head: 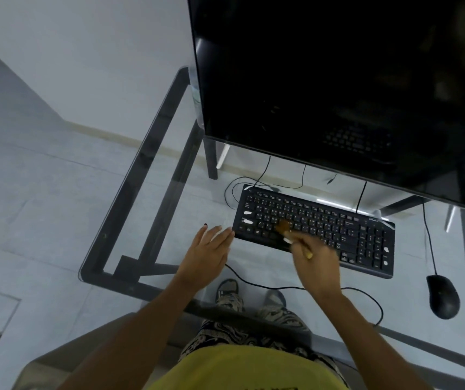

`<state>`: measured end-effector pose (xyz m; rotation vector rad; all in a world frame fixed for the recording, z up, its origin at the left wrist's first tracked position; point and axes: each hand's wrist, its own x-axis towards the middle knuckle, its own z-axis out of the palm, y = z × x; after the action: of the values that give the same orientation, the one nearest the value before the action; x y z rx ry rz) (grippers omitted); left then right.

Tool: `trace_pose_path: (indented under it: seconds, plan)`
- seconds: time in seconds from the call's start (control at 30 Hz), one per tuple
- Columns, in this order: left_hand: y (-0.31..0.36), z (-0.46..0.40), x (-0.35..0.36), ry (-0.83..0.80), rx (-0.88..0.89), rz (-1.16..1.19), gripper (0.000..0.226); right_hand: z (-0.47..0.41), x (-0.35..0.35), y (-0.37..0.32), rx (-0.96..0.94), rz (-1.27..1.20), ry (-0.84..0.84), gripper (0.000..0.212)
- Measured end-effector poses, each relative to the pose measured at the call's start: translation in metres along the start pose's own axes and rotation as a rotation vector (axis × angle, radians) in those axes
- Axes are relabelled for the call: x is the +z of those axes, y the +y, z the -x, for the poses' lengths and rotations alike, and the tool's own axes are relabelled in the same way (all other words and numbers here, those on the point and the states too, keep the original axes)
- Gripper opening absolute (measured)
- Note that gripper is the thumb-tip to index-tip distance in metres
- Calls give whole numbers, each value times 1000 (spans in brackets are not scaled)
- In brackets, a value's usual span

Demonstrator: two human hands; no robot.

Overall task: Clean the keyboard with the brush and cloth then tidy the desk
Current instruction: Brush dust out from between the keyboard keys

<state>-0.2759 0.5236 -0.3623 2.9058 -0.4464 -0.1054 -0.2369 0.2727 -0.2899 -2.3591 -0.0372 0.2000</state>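
A black keyboard [338,229] lies on the glass desk [152,209] below the monitor, with white smudges on some keys at its left and right ends. My right hand [317,263] grips a small brush [287,230] whose brown bristles rest on the keys left of the keyboard's middle; the hand is motion-blurred. My left hand [207,253] lies flat on the glass with straight fingers, its fingertips touching the keyboard's left front corner. No cloth is in view.
A large dark monitor [338,88] fills the upper right. A black mouse [442,296] sits to the right of the keyboard, cables trailing across the glass. The desk's black frame [141,170] and the floor show through the glass.
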Motion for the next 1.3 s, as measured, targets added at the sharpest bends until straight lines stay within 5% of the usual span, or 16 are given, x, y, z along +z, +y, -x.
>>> trace_pose_path:
  seconds: [0.1,0.23,0.4,0.7,0.8,0.87,1.03,1.17,1.3]
  plan:
    - [-3,-1,1,-1,18,4,46,12,14,-11,-90,19,-375,27]
    - [-8,-4,0,24,2,31,45,1,18,-15,-72,8,-107,26]
    - [-17,-7,0,62,-81,50,45,-2,53,-44,-280,68,-378,39]
    - [-18,-12,0,90,-18,78,44,-11,3,-18,-66,-53,-209,23]
    - [-15,-14,2,75,44,90,42,-34,3,-29,-19,-190,25,20]
    - [-15,-16,2,71,62,92,42,-56,10,-30,9,-50,172,24]
    - [-19,-17,0,72,65,115,42,-60,33,-46,-221,14,-123,29]
    - [-20,-15,-2,64,70,118,43,-68,31,-43,-68,-111,73,25]
    - [-21,-17,-2,56,77,143,44,-70,23,-38,-112,-33,-50,26]
